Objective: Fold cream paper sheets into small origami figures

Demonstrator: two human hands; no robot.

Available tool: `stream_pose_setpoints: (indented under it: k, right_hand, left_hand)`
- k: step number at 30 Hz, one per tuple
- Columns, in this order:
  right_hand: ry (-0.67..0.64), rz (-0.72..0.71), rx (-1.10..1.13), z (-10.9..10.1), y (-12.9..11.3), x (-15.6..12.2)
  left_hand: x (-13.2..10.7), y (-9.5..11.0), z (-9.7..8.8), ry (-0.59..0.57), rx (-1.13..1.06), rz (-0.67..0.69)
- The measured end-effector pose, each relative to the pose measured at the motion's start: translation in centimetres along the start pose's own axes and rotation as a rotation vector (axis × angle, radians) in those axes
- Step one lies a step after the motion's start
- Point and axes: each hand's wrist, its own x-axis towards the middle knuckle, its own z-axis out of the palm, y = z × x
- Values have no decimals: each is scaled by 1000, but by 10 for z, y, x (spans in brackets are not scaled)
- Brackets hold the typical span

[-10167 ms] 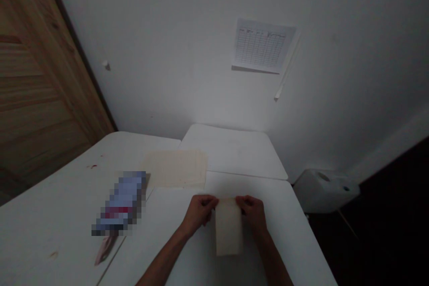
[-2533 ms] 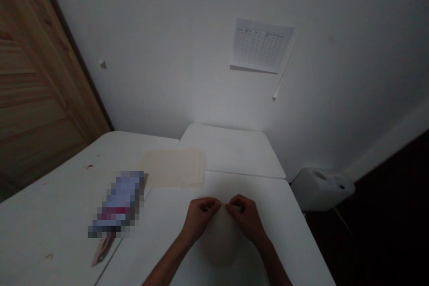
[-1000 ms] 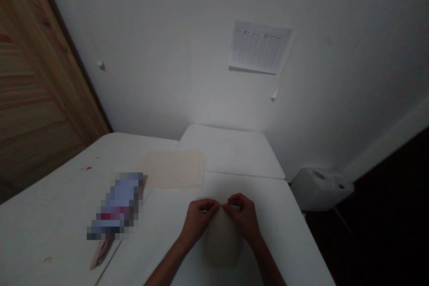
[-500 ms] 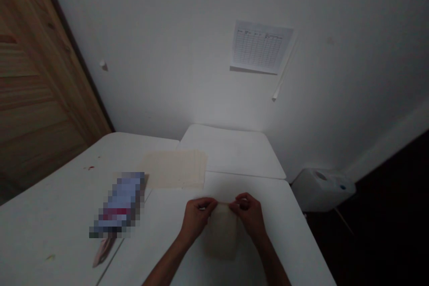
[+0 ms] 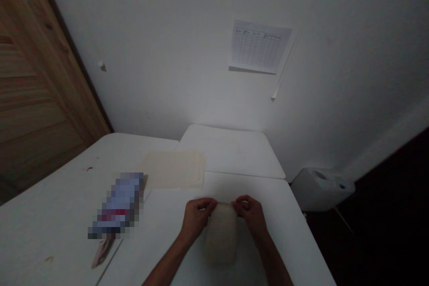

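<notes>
The packet (image 5: 221, 237) is a plain, dull beige. Paler and creamier is the paper stack (image 5: 172, 170), with faint lines across it. The desk (image 5: 264, 232) is off-white, marked by a dark red spot (image 5: 89, 169) and a yellowish-brown smear (image 5: 49, 259). A pixelated patch (image 5: 120, 201) shows lavender-blue squares, a crimson band and near-black lower corners; the strap (image 5: 101, 254) below it is dusty pink. On the grey-white wall (image 5: 161, 53), a white sheet (image 5: 258, 47) bears a dark printed grid. The door (image 5: 43, 94) is brown, with streaky grain and darker knots. The container (image 5: 317, 194) is whitish with a blue spot, the floor (image 5: 385, 237) almost black.
</notes>
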Motion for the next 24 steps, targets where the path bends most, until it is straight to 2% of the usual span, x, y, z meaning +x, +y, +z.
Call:
stream_pose_setpoints:
  k: [3, 13, 16, 20, 24]
  right_hand:
    - [-33, 2, 54, 0, -1, 1]
    - [11, 26, 68, 1, 0, 6]
    - [64, 3, 7, -1, 3, 7]
    - [140, -44, -62, 0, 6, 9]
    - [61, -4, -43, 2, 8, 8]
  left_hand:
    - [1, 0, 0, 6, -7, 17]
    - [5, -12, 1, 10, -32, 1]
    - [6, -12, 2, 10, -30, -15]
    - [8, -11, 1, 12, -15, 68]
    - [9, -14, 2, 54, -20, 54]
